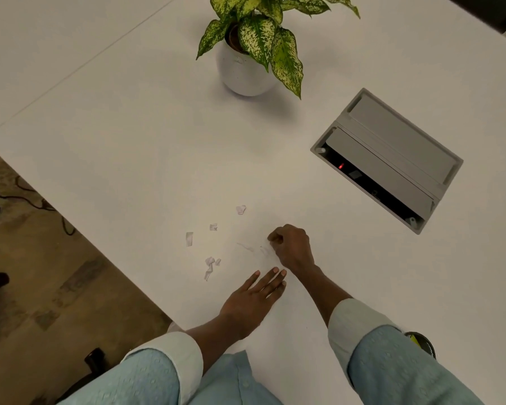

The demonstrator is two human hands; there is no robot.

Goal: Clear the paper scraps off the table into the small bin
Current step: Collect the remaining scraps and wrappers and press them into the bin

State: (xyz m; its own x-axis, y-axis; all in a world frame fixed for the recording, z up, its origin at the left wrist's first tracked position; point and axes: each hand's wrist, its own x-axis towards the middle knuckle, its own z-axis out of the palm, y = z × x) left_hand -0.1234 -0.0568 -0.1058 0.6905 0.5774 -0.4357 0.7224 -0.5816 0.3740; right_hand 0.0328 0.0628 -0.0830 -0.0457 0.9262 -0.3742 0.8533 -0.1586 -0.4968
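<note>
Several small white paper scraps lie on the white table [129, 159]: one at the far side [240, 209], one smaller [213, 227], a strip [189, 238] and a twisted cluster [210, 266] nearest the left edge. Faint pale scraps [263, 249] lie just left of my right hand [291, 247], whose fingers are curled with the tips pinched at the table; what they hold is hidden. My left hand [253, 302] rests flat on the table, fingers spread, just right of the twisted cluster. A dark round object, possibly the small bin [422, 343], peeks out behind my right sleeve.
A potted plant with speckled green leaves in a white pot [244, 74] stands at the far middle. A grey cable box with its lid open [389, 159] is set into the table at the right. The table's left edge runs diagonally above a patterned carpet [27, 258].
</note>
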